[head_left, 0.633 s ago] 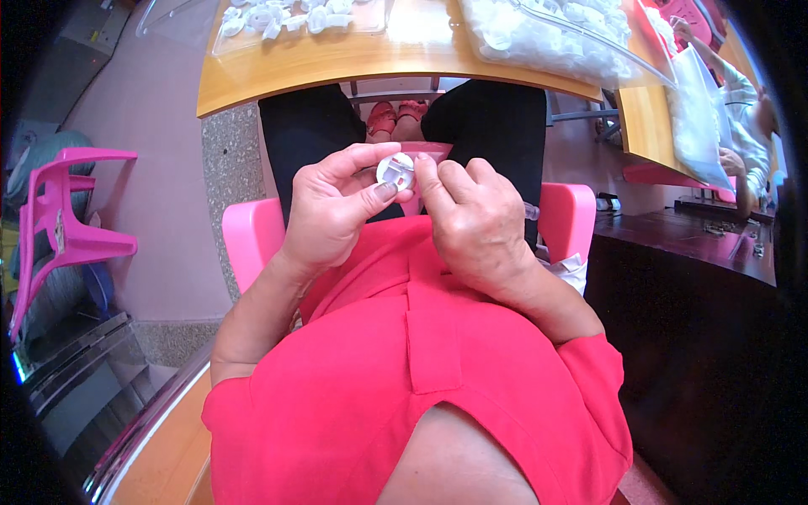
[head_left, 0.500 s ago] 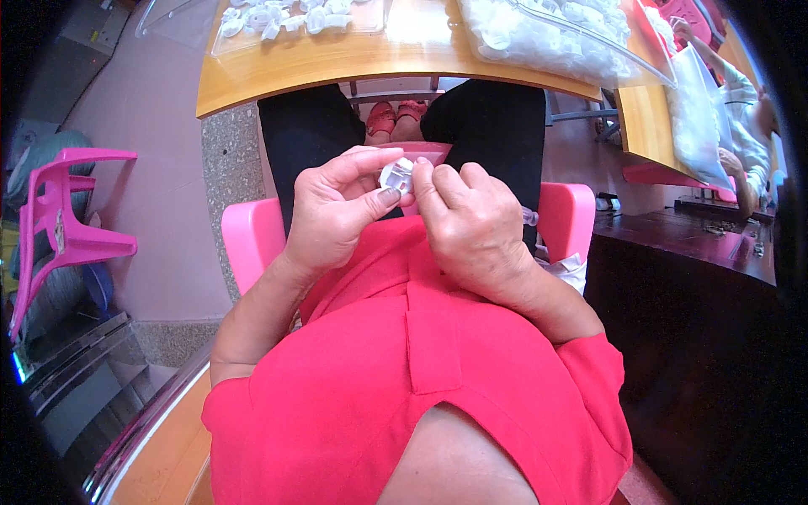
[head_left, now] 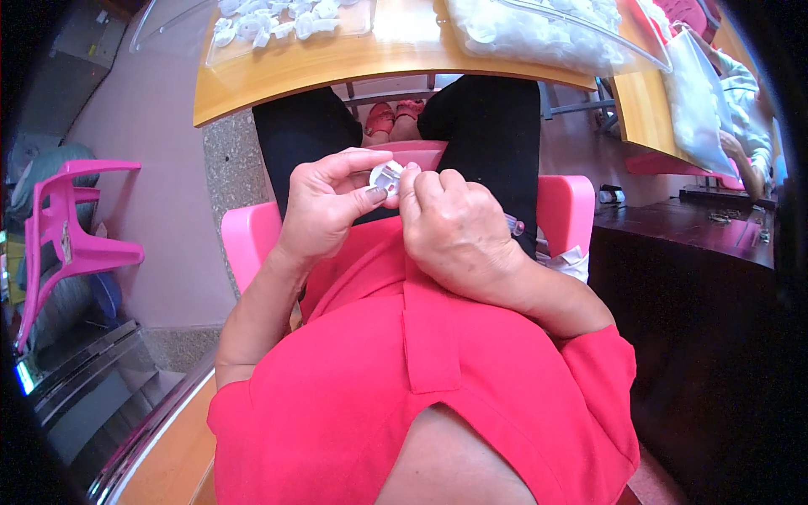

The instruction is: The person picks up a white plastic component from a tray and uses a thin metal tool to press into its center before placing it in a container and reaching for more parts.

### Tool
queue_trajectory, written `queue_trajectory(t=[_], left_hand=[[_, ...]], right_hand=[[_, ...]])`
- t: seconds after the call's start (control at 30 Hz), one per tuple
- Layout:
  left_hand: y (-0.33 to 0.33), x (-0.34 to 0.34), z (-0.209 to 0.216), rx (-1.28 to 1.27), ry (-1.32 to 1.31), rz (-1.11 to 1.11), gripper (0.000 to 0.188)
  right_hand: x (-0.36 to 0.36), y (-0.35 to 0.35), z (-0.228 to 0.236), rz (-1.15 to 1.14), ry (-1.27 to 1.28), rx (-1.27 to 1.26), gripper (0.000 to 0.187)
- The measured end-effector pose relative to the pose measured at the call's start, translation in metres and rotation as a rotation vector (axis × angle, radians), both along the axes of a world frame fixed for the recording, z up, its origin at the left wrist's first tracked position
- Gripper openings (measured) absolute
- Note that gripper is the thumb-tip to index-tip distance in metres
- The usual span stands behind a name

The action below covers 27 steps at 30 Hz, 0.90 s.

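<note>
Above my lap, my left hand (head_left: 324, 202) pinches a small round white plastic part (head_left: 386, 178) between thumb and fingers. Its hollow inner side, with ridges and a tiny reddish spot, faces up. My right hand (head_left: 459, 217) is closed close against it, thumb and forefinger at the part's right edge. From the outer side of that hand sticks the end of a clear-handled tool (head_left: 515, 225); its other end is hidden in my fingers.
Ahead is a wooden table (head_left: 404, 63) with a clear tray (head_left: 290, 38) of loose white parts and a clear bin (head_left: 539, 38) heaped with more. A pink plastic chair (head_left: 80, 227) lies left. At right are a dark cabinet (head_left: 673, 240), a filled clear bag (head_left: 694, 105) and another person's arm (head_left: 741, 160).
Both hands and the white part have shifted slightly left in the picture. The right hand has turned a little, and the tool's clear end now sits lower and further left.
</note>
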<state>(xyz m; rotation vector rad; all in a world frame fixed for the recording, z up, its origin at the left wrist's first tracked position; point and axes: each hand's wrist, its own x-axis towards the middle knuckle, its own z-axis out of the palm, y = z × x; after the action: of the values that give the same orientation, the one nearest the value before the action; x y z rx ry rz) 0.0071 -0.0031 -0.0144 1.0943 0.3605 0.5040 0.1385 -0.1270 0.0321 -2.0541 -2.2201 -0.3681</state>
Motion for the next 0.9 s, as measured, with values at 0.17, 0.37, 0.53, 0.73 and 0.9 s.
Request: queue_trajectory(t=[0.17, 0.37, 0.53, 0.73, 0.9], left_hand=[[0.009, 0.000, -0.004, -0.099, -0.047, -0.092, 0.033], [0.011, -0.002, -0.008, -0.188, -0.091, -0.117, 0.037], [0.005, 0.002, -0.005, -0.185, -0.068, -0.070, 0.036], [0.004, 0.001, -0.007, -0.204, -0.082, -0.081, 0.037], [0.002, 0.000, -0.007, -0.160, -0.055, -0.053, 0.035]], right_hand=[[0.007, -0.003, 0.015, -0.033, 0.210, -0.017, 0.038], [0.008, -0.003, 0.015, -0.082, 0.181, 0.064, 0.039], [0.007, -0.002, 0.011, -0.046, 0.037, 0.081, 0.038], [0.003, 0.000, 0.006, -0.057, 0.016, 0.097, 0.034], [0.003, 0.001, 0.013, 0.018, -0.071, 0.020, 0.028]])
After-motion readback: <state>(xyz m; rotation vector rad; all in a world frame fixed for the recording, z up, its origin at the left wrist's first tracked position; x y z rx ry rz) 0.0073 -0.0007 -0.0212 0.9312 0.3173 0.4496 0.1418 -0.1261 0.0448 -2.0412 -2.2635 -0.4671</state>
